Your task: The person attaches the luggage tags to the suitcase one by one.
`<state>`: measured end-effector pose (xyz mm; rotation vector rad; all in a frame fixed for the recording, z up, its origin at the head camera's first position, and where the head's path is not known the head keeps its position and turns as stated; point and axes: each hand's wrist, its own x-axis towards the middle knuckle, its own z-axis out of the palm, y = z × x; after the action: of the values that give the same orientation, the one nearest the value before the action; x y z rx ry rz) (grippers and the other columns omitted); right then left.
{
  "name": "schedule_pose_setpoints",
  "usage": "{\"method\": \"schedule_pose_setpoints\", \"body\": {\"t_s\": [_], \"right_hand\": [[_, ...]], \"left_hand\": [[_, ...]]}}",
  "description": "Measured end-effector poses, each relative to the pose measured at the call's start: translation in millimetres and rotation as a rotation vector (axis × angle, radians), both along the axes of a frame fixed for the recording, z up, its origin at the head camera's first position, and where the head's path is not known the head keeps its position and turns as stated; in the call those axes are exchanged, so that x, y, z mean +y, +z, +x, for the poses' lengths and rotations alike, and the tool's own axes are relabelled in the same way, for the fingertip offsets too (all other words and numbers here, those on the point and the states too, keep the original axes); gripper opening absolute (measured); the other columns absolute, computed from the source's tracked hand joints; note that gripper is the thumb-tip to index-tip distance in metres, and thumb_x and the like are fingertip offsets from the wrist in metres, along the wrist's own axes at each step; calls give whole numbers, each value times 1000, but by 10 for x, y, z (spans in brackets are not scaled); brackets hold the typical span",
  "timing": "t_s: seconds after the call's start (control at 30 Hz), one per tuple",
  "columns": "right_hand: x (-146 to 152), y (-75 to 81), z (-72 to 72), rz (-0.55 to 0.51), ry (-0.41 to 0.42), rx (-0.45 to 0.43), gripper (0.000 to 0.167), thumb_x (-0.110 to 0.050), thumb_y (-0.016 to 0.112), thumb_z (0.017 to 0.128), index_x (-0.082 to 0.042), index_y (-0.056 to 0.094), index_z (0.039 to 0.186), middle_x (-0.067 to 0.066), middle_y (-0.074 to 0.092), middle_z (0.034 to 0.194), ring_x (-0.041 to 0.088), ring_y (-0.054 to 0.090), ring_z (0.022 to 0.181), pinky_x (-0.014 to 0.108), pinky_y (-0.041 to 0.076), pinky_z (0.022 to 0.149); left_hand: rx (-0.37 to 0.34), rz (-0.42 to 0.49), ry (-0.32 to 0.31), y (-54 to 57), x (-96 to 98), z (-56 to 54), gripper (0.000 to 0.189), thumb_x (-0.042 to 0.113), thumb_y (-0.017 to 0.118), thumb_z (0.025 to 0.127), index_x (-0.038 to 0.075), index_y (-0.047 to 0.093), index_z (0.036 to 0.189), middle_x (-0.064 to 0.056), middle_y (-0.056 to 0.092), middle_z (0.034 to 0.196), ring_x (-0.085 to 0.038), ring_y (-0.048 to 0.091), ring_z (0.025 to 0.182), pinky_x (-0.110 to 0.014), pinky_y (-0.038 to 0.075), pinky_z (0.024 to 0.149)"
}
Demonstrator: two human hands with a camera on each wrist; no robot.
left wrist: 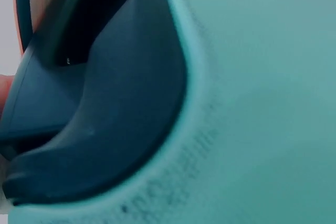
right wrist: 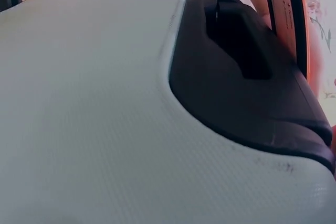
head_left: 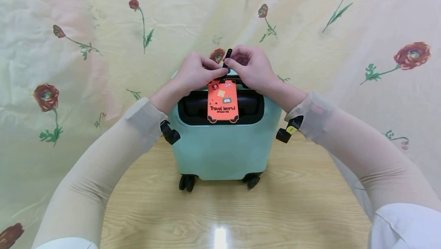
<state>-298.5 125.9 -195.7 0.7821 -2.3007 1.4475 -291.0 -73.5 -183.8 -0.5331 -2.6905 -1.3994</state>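
A mint-green suitcase (head_left: 224, 149) stands upright with a black recessed panel (head_left: 193, 107) in its upper front. An orange luggage tag (head_left: 222, 97) printed "Travel World" hangs over that panel; its edge (right wrist: 302, 30) shows in the right wrist view. From the tag's top a black strap (head_left: 228, 54) rises at the suitcase's top handle. My left hand (head_left: 194, 72) pinches the strap low down, just above the tag. Higher up, my right hand (head_left: 254, 67) pinches it close to its free end. Whether the strap is looped round the handle is hidden by my fingers.
The suitcase's black wheels (head_left: 187, 182) rest on a light wood tabletop (head_left: 224, 207). Behind and to the sides hangs a pale cloth (head_left: 193, 7) with red flowers. Each wrist wears a small black camera (head_left: 170, 132).
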Motion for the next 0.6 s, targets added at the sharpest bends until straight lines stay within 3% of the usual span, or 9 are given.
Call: {"method": "schedule_pose_setpoints", "body": {"t_s": [0.2,0.37,0.5,0.6], "right_hand": [[-30,-24,21,-23,-26,33,12,-18,69,105,-7,74,104,3,75,93,17,63,81,26,49,77],[-37,18,5,14,-34,55,12,-15,68,105,-4,73,106,9,74,97,20,66,84,23,52,81],[38,102,34,186,-54,42,22,-21,64,106,-6,73,120,11,76,113,22,71,101,29,56,95],[183,177,116,345,-70,47,36,-30,60,107,-11,69,136,10,74,132,24,69,118,42,53,109]], "left_hand": [[7,-21,6,16,-13,13,29,33,80,96,11,84,115,-9,81,107,-15,64,95,-26,51,71],[123,-72,-22,9,-26,3,27,32,78,98,10,85,113,-10,82,101,-16,68,89,-25,52,72],[193,-177,-52,51,-71,38,31,36,74,100,13,84,117,-9,82,102,-16,71,89,-26,54,76],[265,-299,-70,137,-199,127,37,40,70,103,13,81,124,-8,82,114,-19,75,101,-33,59,90]]}}
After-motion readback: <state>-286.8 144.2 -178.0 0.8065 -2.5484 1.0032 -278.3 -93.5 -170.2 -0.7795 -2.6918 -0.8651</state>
